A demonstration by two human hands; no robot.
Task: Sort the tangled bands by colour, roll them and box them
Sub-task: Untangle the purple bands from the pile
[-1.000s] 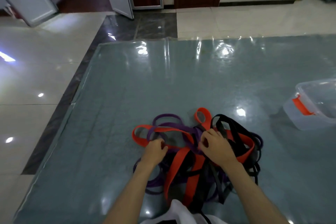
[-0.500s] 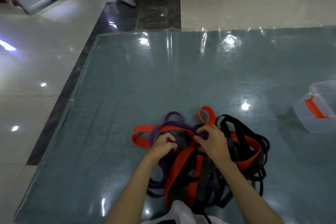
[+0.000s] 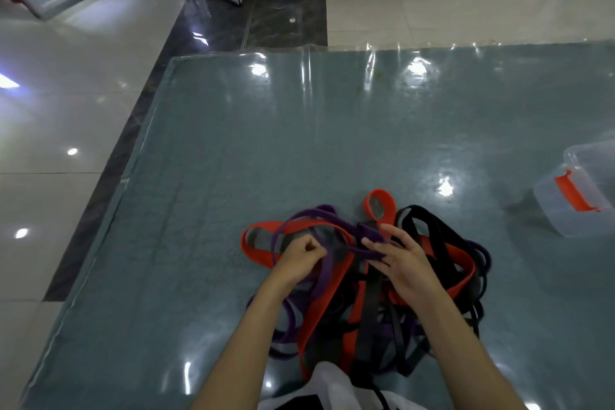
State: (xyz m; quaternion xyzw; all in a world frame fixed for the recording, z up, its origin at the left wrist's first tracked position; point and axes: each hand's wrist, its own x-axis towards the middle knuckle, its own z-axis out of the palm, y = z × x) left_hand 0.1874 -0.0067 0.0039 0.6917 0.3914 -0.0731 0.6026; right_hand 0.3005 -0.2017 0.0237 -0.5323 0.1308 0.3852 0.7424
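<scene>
I have only one view, the head camera, so I go through it from the bottom up.

In the lower middle of the frame I see a big messy pile of bands [image 3: 366,293]. Red, purple and black ones are all mixed up and looped over each other. The pile lies on a shiny blue-grey mat [image 3: 266,149] that fills most of the frame.

My left hand [image 3: 299,258] is at the left side of the pile. Its fingers are curled in tight, and I think they pinch a purple band [image 3: 327,268] that runs down past the knuckles. My right hand [image 3: 404,259] is just beside it, to the right. Its fingers are spread out and mostly straight, with the tips resting on another purple strand [image 3: 369,251]. It does not look like it is squeezing anything.

At the right edge of the frame, well apart from the pile, sits a clear box [image 3: 579,199] with a red clip. I cannot see any band inside it, though part of it is cut off by the frame edge.

So I think the job has only just started. No colour is pulled out on its own yet. Nothing is rolled. Nothing is in the box. All the sorting, rolling and boxing is left to do, and purple looks like the first colour being picked out.
</scene>
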